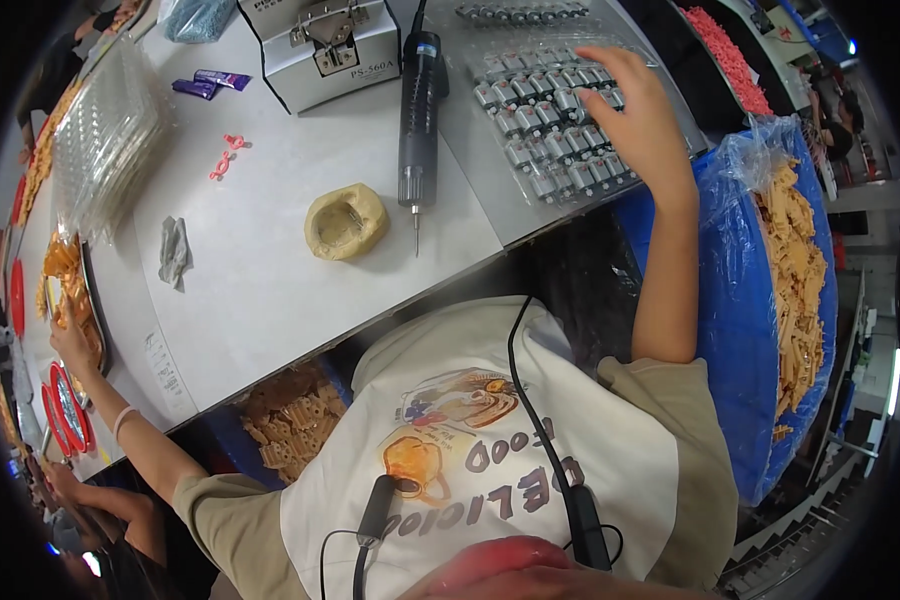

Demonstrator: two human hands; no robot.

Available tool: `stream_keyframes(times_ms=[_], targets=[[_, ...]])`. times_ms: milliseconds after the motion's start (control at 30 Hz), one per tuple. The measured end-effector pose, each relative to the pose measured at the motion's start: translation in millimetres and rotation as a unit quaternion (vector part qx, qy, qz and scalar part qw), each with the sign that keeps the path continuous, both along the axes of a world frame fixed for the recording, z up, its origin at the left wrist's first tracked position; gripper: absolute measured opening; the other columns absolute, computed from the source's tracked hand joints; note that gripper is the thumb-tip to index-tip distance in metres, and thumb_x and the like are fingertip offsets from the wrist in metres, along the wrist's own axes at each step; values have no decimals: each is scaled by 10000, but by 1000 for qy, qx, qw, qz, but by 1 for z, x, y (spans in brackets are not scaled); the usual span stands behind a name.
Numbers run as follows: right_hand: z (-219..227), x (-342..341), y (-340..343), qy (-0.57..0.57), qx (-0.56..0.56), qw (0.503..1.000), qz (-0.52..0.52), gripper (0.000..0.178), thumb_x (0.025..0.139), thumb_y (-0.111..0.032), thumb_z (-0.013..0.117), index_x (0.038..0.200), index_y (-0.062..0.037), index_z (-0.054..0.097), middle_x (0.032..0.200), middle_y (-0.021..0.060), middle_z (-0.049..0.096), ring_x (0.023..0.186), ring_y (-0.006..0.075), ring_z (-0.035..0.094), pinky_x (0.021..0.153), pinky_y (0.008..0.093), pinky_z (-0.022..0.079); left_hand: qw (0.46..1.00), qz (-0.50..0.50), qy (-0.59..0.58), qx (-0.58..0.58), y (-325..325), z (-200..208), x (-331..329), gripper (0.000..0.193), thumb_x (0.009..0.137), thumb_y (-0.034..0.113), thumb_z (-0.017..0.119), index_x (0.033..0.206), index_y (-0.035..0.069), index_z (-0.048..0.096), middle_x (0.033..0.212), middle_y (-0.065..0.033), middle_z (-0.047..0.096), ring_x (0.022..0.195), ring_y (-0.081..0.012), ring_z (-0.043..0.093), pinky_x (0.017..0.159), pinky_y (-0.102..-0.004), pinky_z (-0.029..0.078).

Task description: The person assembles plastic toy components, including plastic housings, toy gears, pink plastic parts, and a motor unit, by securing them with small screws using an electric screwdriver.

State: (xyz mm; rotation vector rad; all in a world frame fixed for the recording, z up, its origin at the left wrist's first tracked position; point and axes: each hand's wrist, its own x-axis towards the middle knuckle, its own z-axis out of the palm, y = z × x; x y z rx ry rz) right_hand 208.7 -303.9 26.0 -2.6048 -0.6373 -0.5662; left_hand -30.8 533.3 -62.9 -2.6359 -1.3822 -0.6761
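Overhead, a grey worktable (270, 270) carries an electric screwdriver (417, 110).

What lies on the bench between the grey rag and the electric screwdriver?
In the head view, a tan putty-like lump with a hollow in its middle sits between the rag and the screwdriver, close to its tip; otherwise bare bench.

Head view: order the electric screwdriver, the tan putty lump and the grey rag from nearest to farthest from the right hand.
From the right hand, on the tray:
1. Electric screwdriver, just to its left.
2. Tan putty lump, mid-table.
3. Grey rag, farthest left.
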Motion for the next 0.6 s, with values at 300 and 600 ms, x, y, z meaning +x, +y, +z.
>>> stream_keyframes(times_ms=[300,600], targets=[[-15,34,11,32,-134,989,-50,379,870,-134,699,1244,-191,672,1217,86,648,1236,293,559,1033,447,448,970,-201,-11,137,-80,48,14,560,993,469,566,1408,94,530,1408,-168,546,1325,-357,476,1108,-473,388],[1,58,4,96,-116,986,-78,169,868,-125,696,1017,-199,724,948,57,677,912,262,658,781,411,511,914,-399,-53,49,-291,113,81,374,994,253,634,1340,115,601,1392,-126,556,1267,-293,558,1048,-418,464]])
